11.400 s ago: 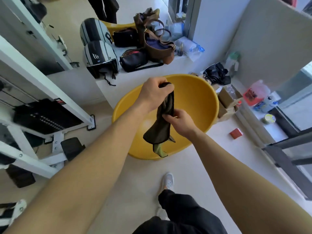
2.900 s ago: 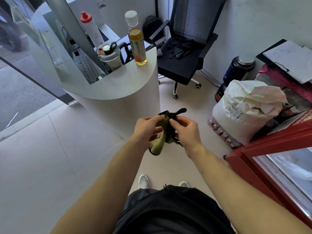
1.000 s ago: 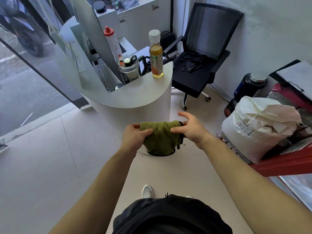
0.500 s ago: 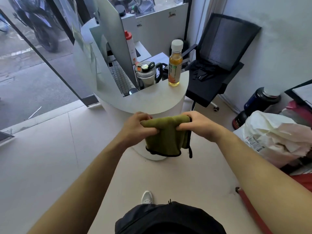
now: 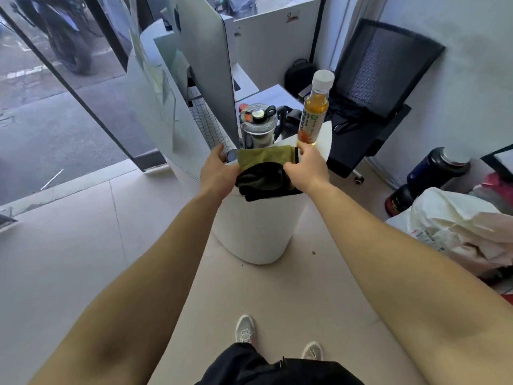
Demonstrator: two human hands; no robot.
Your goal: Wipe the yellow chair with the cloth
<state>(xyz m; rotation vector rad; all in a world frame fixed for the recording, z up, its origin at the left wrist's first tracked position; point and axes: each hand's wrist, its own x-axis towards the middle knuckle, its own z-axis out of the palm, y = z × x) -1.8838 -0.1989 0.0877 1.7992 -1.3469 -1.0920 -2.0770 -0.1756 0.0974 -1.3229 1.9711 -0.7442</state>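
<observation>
Now left hand [image 5: 219,170], right hand [image 5: 306,169] pinch folded fuzzy olive cloth [image 5: 263,159].

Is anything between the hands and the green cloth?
Nothing visible: the left hand and right hand hold the cloth by its two sides, above the white counter. The yellow chair is out of view.

Logging cloth [image 5: 263,158] as soft matt terry, olive on top, darker underneath. Reading bottle [image 5: 315,115] as clear glossy plastic, white cap. Marking tumbler [image 5: 258,132] as brushed metal, shiny lid. Tagging counter [image 5: 258,232] as smooth matt white, office chair [image 5: 385,65] back as black mesh, floor tiles [image 5: 55,259] as smooth and faintly glossy, sack [image 5: 458,226] as crinkled matt white (paper or plastic, hard telling).
</observation>
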